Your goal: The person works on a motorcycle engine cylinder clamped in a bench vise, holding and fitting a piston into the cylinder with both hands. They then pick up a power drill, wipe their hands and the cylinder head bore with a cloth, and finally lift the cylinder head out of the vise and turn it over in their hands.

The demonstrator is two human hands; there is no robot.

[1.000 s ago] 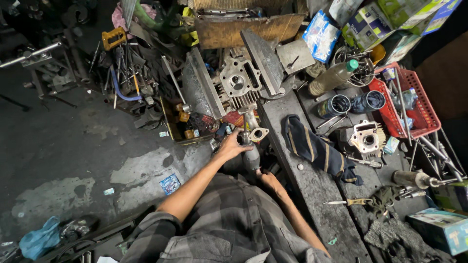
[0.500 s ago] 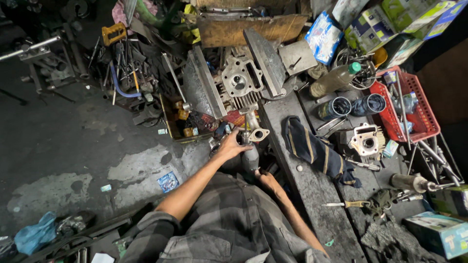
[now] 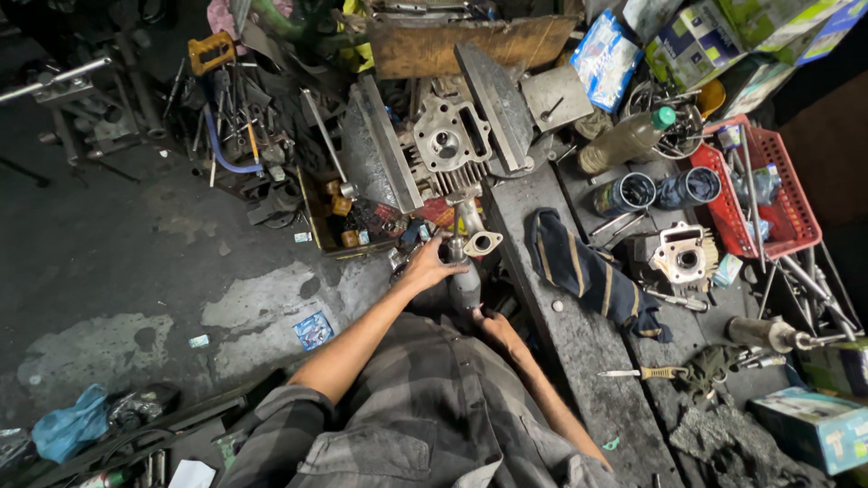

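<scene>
1. Grey-and-black checked shirt (image 3: 425, 416), near centre.
2. Dark blue cloth (image 3: 588, 276) with thin tan stripes, right of centre.
3. Red plastic basket (image 3: 787, 203), far right.
4. Dull silver metal part (image 3: 466, 271), at centre.
5. Bright blue bag (image 3: 68, 429), near left.
6. Yellow handle (image 3: 210, 51), far left.
7. Brownish bottle (image 3: 624, 140) with green cap, far right.
8. Blue-and-white packet (image 3: 601, 59), far right of centre.
9. Yellow-and-black screwdriver (image 3: 646, 372), near right.

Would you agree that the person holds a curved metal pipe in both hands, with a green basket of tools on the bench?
Not quite: the head view shows a red basket. Both the left hand and right hand do hold the curved metal pipe.
</scene>
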